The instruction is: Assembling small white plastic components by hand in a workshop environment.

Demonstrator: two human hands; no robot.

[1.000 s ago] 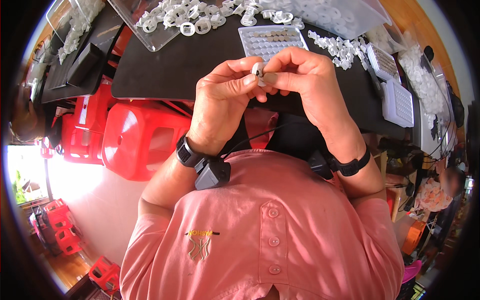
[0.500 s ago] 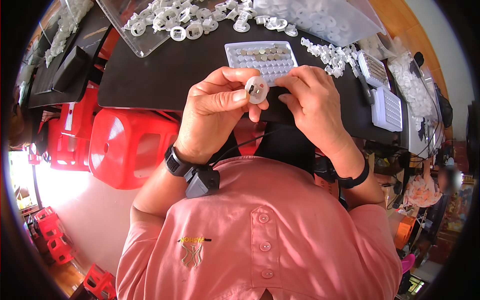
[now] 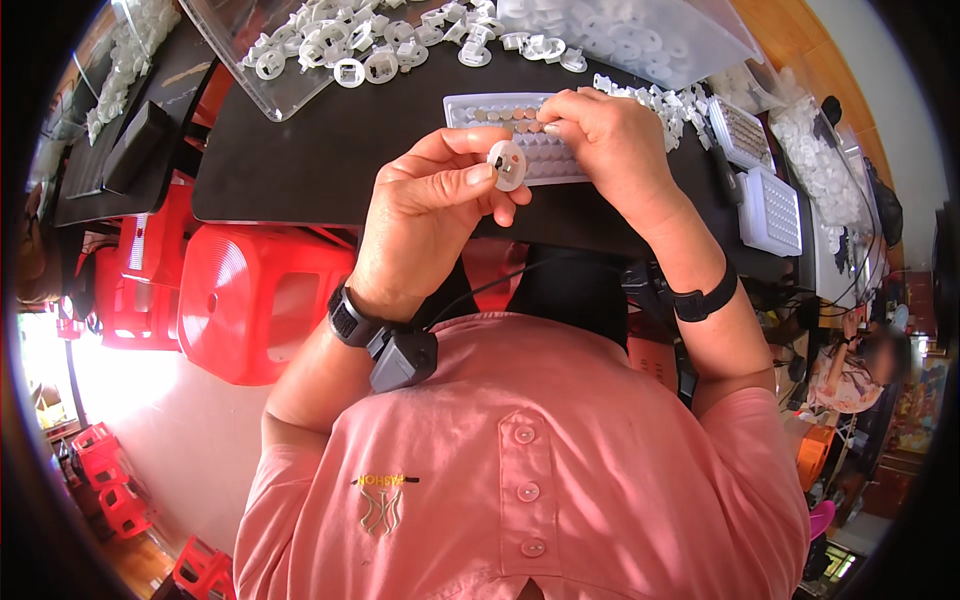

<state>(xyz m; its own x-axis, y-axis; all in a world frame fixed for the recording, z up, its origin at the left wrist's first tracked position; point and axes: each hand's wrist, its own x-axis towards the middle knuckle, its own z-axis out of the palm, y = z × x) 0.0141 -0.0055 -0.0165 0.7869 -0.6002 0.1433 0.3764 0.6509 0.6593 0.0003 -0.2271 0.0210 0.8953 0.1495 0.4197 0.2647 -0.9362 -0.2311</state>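
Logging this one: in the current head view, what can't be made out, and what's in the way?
All in the head view:
Right hand: whether its fingertips pinch anything; too small and overlapping to tell.
Tray: upper right part, covered by the right hand.
White round piece: left edge, behind the thumb of the left hand; its back faces away.
Translucent bin: top, cut off by the picture's upper edge.

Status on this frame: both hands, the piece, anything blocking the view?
Left hand pinching round white part. Right hand at the pocketed tray, fingertips low over it, grip unclear. Right hand hides part of tray.
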